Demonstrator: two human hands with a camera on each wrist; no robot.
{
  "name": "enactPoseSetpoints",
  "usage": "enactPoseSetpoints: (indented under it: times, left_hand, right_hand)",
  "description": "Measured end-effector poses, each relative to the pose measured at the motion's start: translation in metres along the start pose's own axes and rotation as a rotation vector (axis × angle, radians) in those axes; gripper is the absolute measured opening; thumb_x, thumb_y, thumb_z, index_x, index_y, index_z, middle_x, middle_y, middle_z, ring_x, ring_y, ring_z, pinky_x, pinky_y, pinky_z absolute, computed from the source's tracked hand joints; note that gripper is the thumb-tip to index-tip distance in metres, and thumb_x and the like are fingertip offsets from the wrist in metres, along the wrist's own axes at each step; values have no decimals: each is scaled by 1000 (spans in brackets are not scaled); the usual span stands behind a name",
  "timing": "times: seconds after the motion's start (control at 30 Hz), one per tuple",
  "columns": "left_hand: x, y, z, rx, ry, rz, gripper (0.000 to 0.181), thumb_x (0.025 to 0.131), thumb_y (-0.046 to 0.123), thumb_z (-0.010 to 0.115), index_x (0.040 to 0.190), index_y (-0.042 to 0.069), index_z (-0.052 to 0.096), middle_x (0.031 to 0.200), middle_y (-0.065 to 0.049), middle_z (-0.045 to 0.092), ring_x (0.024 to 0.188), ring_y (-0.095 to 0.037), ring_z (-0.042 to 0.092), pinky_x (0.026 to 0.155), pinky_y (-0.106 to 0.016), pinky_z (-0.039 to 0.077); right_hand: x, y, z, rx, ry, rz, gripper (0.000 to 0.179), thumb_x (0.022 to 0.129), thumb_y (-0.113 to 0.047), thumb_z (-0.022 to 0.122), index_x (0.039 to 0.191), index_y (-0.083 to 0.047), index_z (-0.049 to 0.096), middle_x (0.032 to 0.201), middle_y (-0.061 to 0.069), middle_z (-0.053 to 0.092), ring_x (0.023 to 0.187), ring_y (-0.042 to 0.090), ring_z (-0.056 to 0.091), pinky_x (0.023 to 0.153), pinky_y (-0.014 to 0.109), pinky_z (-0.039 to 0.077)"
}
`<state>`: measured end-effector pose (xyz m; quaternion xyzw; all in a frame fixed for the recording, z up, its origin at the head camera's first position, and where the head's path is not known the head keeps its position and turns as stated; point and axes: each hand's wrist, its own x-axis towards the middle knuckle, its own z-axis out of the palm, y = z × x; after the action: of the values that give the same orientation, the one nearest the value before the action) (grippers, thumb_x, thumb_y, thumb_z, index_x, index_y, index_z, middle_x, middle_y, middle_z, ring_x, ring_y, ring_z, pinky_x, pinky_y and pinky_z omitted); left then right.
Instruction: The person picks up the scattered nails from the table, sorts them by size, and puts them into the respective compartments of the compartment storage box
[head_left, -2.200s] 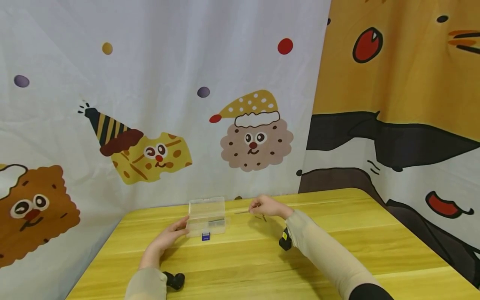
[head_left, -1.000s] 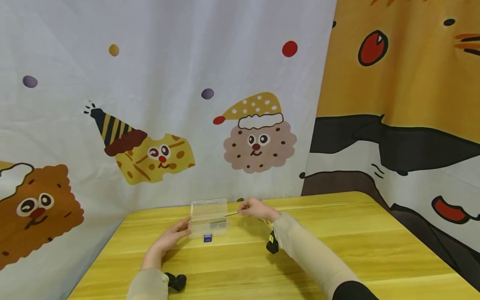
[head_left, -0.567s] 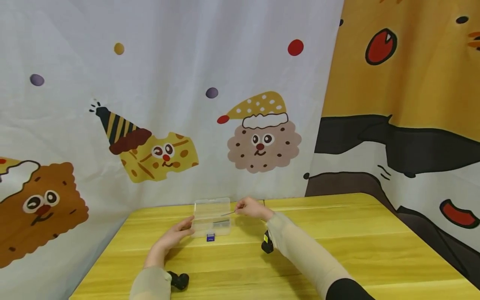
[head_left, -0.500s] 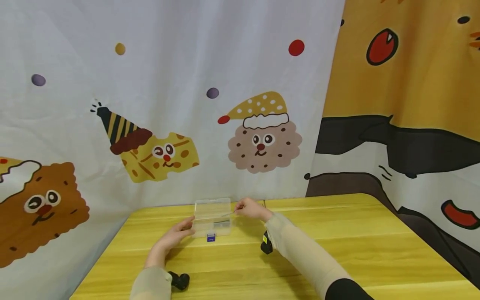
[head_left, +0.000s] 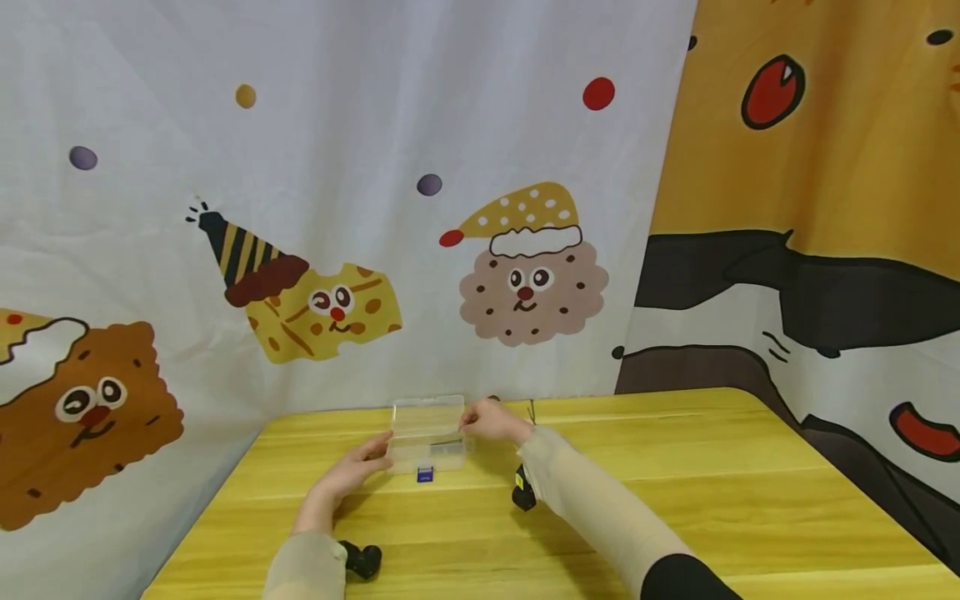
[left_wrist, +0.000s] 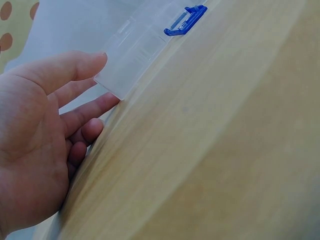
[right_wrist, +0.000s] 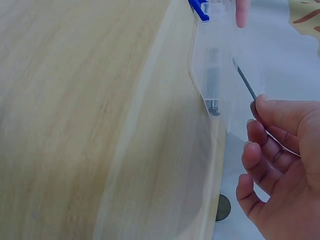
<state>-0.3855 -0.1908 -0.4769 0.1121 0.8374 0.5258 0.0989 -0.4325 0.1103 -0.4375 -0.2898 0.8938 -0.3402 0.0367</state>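
A clear plastic box [head_left: 426, 462] with a blue latch [head_left: 425, 474] stands on the table, its lid [head_left: 428, 414] raised at the back. My left hand [head_left: 358, 468] grips the box's left end; in the left wrist view the thumb lies on a corner and fingers touch it lower down. My right hand [head_left: 495, 421] pinches a thin dark metal rod [right_wrist: 245, 79] between thumb and index finger, its far end at or over the open box. Inside, on the right side, lie several similar metal pieces [right_wrist: 213, 82], with small heads showing at one end.
Behind the right wrist, a few thin dark pieces [head_left: 532, 410] lie on the wooden table [head_left: 600, 500]. A printed curtain [head_left: 337, 167] hangs just behind the table's back edge. Black wrist cameras are under both forearms.
My right hand has moved left with the metal rod, from beside the loose pieces to the box's right edge. The left hand has stayed on the box. The head view has shifted slightly.
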Motion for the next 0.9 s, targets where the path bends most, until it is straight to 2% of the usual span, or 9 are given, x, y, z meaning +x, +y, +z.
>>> enactPoseSetpoints:
  times: [0.17, 0.37, 0.63, 0.9]
  left_hand:
    - [-2, 1, 1, -5, -6, 8, 62, 94, 20, 64, 149, 7, 38, 147, -29, 37, 135, -45, 33, 105, -61, 28]
    - [-2, 1, 1, -7, -8, 1, 62, 95, 22, 62, 150, 8, 36, 148, -27, 36, 136, -44, 32, 106, -60, 28]
    - [-2, 4, 0, -10, -13, 1, 63, 95, 23, 62, 150, 8, 36, 148, -27, 36, 137, -43, 31, 106, -61, 27]
    - [-3, 4, 0, -17, 1, -5, 61, 95, 21, 63, 150, 9, 38, 148, -26, 37, 136, -43, 33, 106, -60, 28]
  right_hand:
    - [2, -2, 5, -47, -28, -10, 11, 92, -6, 65, 94, -1, 74, 88, 0, 69, 76, 8, 59, 73, 27, 51]
    - [6, -5, 10, -24, -60, 11, 10, 92, -6, 65, 92, -3, 75, 82, -2, 68, 62, 7, 49, 61, 23, 44]
    - [11, -11, 12, -53, -42, 41, 11, 93, -10, 65, 93, -5, 75, 83, -3, 68, 65, 7, 54, 62, 23, 48]
    - [8, -13, 11, -69, -24, 41, 11, 91, -7, 66, 89, -2, 76, 77, -2, 68, 53, 7, 41, 57, 22, 40]
